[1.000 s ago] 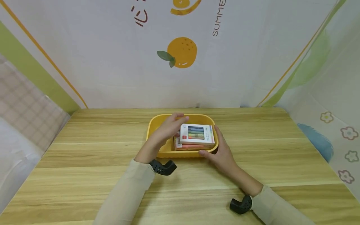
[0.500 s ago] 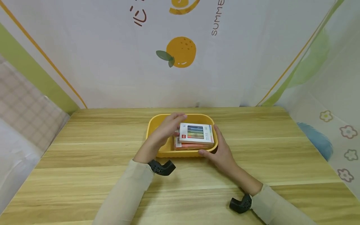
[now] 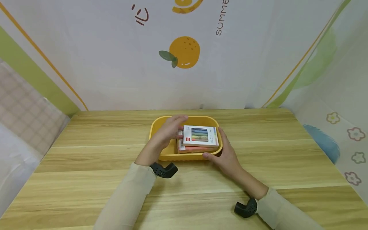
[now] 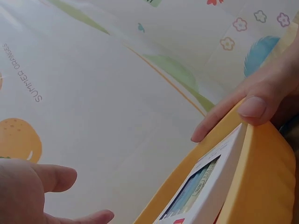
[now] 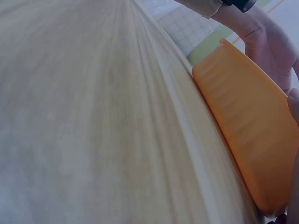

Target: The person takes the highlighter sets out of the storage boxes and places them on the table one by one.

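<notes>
Left hand (image 3: 165,135), fingers loosely spread, touches the box (image 3: 200,137) in the yellow tray (image 3: 161,124); right hand (image 3: 225,155) pinches the tray's near-right rim.

Tray (image 3: 161,127) centred on table (image 3: 86,166), boxes (image 3: 199,137) stacked in its right half, left hand (image 3: 168,131) inside left of them, right hand (image 3: 225,153) at tray's right rim

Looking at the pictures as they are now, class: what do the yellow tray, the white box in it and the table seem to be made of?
Yellow tray: probably plastic, with a smooth, even matte colour and rounded moulded corners.
White box: likely printed card, with crisp thin edges and a window showing coloured sticks; the window's material is unclear.
Table: wood or wood-look laminate, with pale grain in plank bands.
</notes>
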Motion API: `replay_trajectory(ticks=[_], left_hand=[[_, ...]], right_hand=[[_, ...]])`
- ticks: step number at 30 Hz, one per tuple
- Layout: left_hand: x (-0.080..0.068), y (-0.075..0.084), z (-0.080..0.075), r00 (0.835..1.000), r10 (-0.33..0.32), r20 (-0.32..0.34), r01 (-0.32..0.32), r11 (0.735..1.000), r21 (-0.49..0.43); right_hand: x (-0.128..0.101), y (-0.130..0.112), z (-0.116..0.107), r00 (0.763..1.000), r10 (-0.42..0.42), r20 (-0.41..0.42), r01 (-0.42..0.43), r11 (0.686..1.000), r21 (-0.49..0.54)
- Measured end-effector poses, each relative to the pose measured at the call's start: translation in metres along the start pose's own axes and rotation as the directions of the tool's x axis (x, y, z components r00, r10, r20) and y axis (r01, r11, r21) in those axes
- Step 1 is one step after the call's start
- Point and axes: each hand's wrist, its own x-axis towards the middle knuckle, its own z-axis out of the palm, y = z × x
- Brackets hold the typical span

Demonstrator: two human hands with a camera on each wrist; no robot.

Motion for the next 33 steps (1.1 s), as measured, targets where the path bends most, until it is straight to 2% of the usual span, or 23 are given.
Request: replay_trajectory(ticks=[12,25,33], left_hand=[[0.004,-0.006,-0.006,1.0,-0.001,-0.004,0.0,0.996,-0.086],[0.007,-0.016,-0.004,0.998,0.052,0.018,-0.053,0.997,0.056],[0.01,-0.019,-0.002,0.999,0.052,0.009,-0.053,0.995,0.086]], right_hand=[[-0.001,0.0,0.0,1.0,0.001,-0.001,-0.001,1.0,-0.003],[-0.001,-0.001,-0.001,1.0,0.005,0.005,-0.005,1.0,0.003],[-0.001,-0.002,0.0,1.0,0.002,0.006,-0.002,1.0,0.013]])
